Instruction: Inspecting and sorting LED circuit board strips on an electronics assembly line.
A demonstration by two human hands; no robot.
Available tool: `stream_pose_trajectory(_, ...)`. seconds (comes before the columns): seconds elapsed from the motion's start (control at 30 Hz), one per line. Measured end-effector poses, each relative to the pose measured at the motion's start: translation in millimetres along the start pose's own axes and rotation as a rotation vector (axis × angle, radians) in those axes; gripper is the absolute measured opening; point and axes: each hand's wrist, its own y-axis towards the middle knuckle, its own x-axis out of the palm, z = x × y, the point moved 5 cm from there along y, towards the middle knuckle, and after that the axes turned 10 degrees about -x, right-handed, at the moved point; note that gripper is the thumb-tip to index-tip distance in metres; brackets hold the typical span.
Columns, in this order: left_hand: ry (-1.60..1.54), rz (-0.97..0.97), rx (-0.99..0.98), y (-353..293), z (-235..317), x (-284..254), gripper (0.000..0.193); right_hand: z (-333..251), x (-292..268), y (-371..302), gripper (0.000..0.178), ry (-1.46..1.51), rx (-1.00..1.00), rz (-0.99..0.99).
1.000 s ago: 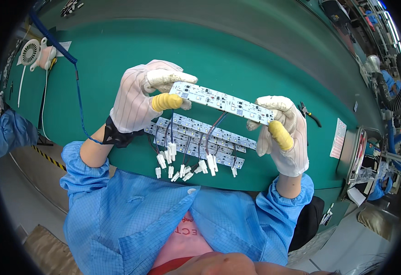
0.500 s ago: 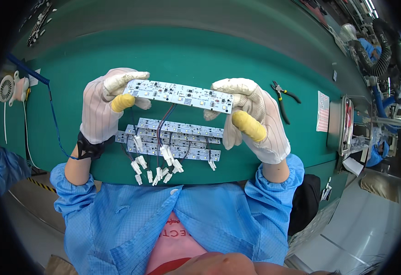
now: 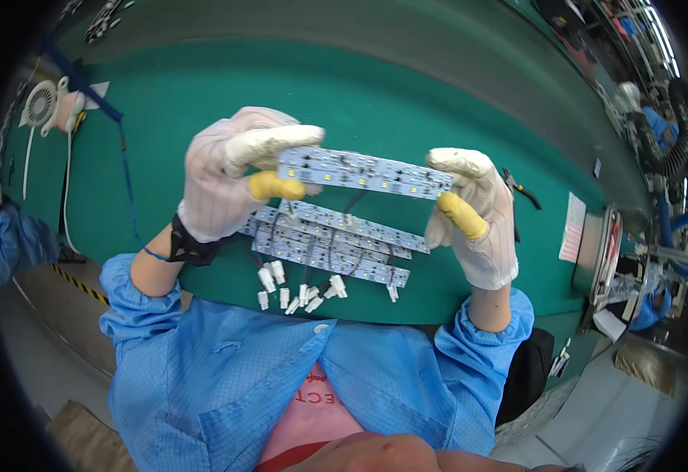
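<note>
Both my hands wear white striped gloves with yellow thumb covers. A long white LED circuit board (image 3: 363, 171) is held up level between them, its component side showing. My left hand (image 3: 230, 177) pinches the left end, thumb in front and fingers along the top and behind. At the right end my right hand (image 3: 477, 216) grips with its thumb against the lower corner and fingers at the upper corner. Beneath lie several similar LED boards (image 3: 332, 256), overlapping on the green mat. Their thin wires end in white plug connectors (image 3: 306, 296) near the mat's front edge.
Black-and-yellow pliers (image 3: 526, 193) lie just beyond my right hand, partly hidden by it. A small white fan (image 3: 42, 104) stands at the left, beside a blue coiled cord (image 3: 129, 189) running to my left wristband. A printed sheet (image 3: 572, 226) and a metal tray (image 3: 595, 252) are at the right.
The whole view has shifted, with hands and board now further right in it. My right thumb has closed onto the board's end, and the board's face is tilted differently.
</note>
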Motion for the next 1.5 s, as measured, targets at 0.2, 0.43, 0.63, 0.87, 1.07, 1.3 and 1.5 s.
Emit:
stream_pose_trajectory(0.2,0.141,0.011,0.108,0.8,5.9,-1.9,0.046,5.1,-0.6,3.4,0.036,0.004,-0.008,-0.053)
stream_pose_trajectory(0.43,0.227,0.012,-0.094,2.2,-10.0,-3.3,0.049,1.8,4.6,-4.9,0.040,0.024,-0.013,-0.068)
stream_pose_trajectory(0.63,-0.060,-0.021,0.008,-0.9,-3.7,-0.3,0.047,5.6,-3.9,2.4,0.039,0.008,-0.042,-0.033)
stream_pose_trajectory(0.87,0.098,0.065,-0.170,3.7,-19.4,4.1,0.036,-0.9,5.5,-4.3,0.042,0.146,-0.066,-0.173)
stream_pose_trajectory(1.07,0.017,-0.013,-0.239,3.8,-18.2,3.9,0.035,-0.7,6.8,2.5,0.047,0.084,-0.018,-0.075)
stream_pose_trajectory(1.3,-0.227,-0.147,-0.112,-0.3,-0.7,10.5,0.056,20.9,1.7,12.9,0.040,0.000,0.085,-0.092)
stream_pose_trajectory(1.5,-0.258,-0.052,-0.113,-8.3,-37.6,8.7,0.021,27.7,-8.1,7.6,0.044,-0.047,0.101,-0.025)
